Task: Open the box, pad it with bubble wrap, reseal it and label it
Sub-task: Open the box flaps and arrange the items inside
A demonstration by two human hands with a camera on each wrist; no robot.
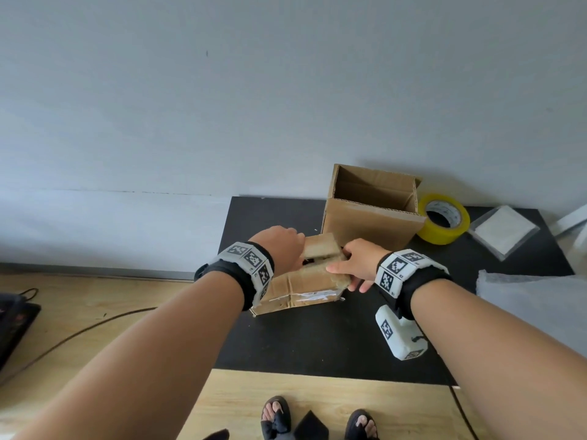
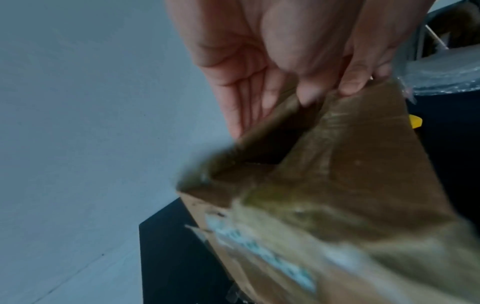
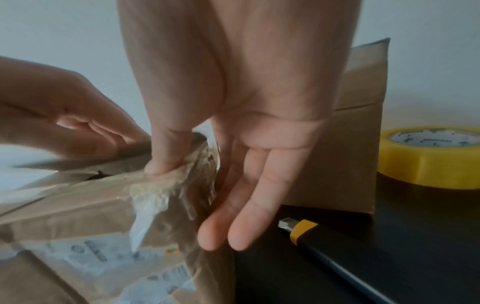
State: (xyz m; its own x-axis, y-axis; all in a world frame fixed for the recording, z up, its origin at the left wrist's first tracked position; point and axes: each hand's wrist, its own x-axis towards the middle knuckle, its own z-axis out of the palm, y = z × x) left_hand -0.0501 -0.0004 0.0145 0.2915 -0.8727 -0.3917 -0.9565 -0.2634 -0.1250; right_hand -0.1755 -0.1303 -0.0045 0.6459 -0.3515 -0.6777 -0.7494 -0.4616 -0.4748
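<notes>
A small worn cardboard box [image 1: 295, 284] with torn tape and an old label lies on the black table [image 1: 317, 338]. Its top flaps are parted, with a dark gap between them. My left hand [image 1: 279, 246] grips the far flap [image 1: 320, 246]; in the left wrist view the thumb [image 2: 311, 90] lies on that flap [image 2: 363, 144] and the fingers reach behind it. My right hand [image 1: 355, 265] holds the near flap at the box's right end. Its thumb [image 3: 166, 156] presses on the taped edge, and the other fingers [image 3: 233, 226] lie straight down the box's end.
A taller open cardboard box [image 1: 368, 217] stands just behind. A yellow tape roll [image 1: 444, 219] and a white packet [image 1: 503, 230] lie at the back right, with bubble wrap [image 1: 536, 300] at the right edge. A yellow-and-black utility knife [image 3: 324, 242] lies beside the box.
</notes>
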